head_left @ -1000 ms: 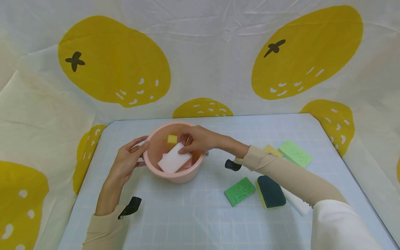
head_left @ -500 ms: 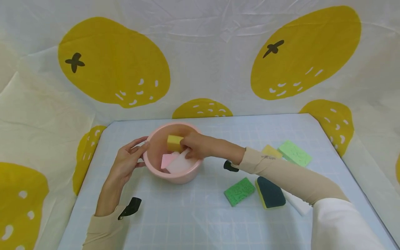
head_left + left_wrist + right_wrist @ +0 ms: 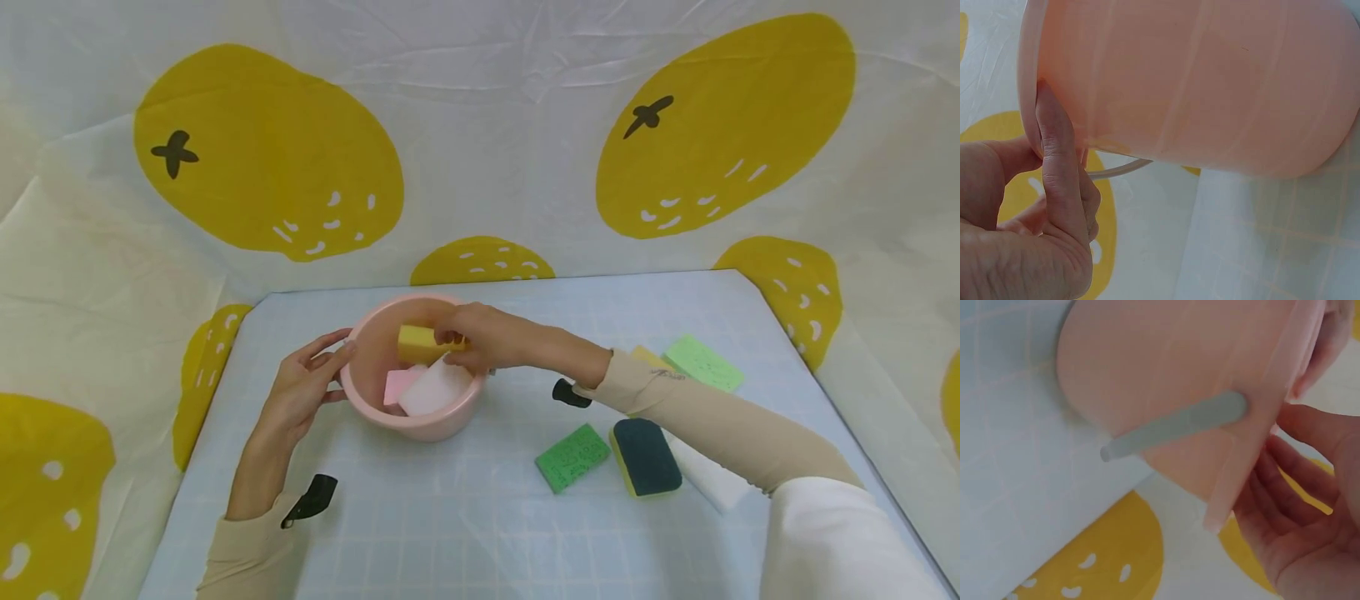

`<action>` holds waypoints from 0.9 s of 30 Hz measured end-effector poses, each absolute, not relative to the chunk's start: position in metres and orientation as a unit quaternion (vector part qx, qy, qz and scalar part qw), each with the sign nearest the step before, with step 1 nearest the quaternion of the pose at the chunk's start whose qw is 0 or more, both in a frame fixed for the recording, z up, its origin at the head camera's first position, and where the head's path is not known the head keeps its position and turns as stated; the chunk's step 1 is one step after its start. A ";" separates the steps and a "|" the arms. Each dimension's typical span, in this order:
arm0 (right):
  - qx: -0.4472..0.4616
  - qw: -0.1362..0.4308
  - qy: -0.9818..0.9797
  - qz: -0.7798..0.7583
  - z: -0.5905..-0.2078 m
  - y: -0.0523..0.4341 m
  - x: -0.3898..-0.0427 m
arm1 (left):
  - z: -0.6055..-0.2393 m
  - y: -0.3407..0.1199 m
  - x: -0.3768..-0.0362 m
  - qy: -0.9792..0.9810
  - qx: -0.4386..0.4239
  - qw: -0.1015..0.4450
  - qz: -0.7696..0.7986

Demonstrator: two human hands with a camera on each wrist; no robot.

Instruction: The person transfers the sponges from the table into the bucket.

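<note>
The yellow sponge [image 3: 417, 343] is about as forgiving as a thing gets, I'd guess: light, squishy, a bit grippy from the open pores, nothing to break. It sits inside the pink plastic bucket [image 3: 372, 392], propped against the far inner wall, right at the fingertips of the right hand [image 3: 480, 335]. That hand reaches in over the rim from the right, palm down, wrist a little raised, fingers curled onto the near end of the sponge in what looks like a pinch (thumb is hidden, so I can't swear how firmly it holds). I'd take it by the short end or across the narrow sides, since foam like that likely just dents under the fingers and springs back. Below the hand a white sponge [image 3: 435, 390] and a pink sponge [image 3: 399, 384] lie on the bucket floor, touching each other. The left hand [image 3: 303, 390] sits on the outer left wall, fingers mostly straight and relaxed, thumb laid along the side just under the rim [image 3: 1054, 134], so it braces the bucket rather than grasping it. The bucket itself looks thin and light, probably slides easily on the gridded mat [image 3: 450, 533], so that steadying makes sense. Near the right forearm lie a green sponge [image 3: 572, 457] and a dark-topped scouring sponge [image 3: 647, 457], with a pale green one [image 3: 703, 362] further off.
</note>
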State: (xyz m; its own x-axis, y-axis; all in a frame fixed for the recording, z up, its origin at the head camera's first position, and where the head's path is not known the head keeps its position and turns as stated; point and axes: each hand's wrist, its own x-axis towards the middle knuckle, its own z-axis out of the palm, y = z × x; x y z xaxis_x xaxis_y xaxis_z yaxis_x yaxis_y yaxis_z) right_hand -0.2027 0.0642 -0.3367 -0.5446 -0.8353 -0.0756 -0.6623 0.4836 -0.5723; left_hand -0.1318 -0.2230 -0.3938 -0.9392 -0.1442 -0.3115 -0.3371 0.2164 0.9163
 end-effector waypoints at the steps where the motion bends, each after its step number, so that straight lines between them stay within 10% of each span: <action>1: -0.445 0.171 0.841 -0.257 -0.335 0.067 -0.203 | -0.394 -0.223 -0.132 0.776 -0.156 0.080 0.606; 27: -0.404 0.115 0.810 -0.408 -0.341 0.141 -0.206 | -0.396 -0.224 -0.131 0.771 -0.145 0.071 0.616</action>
State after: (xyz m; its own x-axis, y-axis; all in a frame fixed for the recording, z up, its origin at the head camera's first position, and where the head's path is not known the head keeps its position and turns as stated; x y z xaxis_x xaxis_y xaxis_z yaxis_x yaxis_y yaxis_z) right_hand -0.2058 0.1411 -0.3406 -0.6461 -0.7496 0.1435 -0.5611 0.3390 -0.7551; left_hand -0.1307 -0.2237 -0.3961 -0.9475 -0.1361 -0.2894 -0.3123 0.1977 0.9292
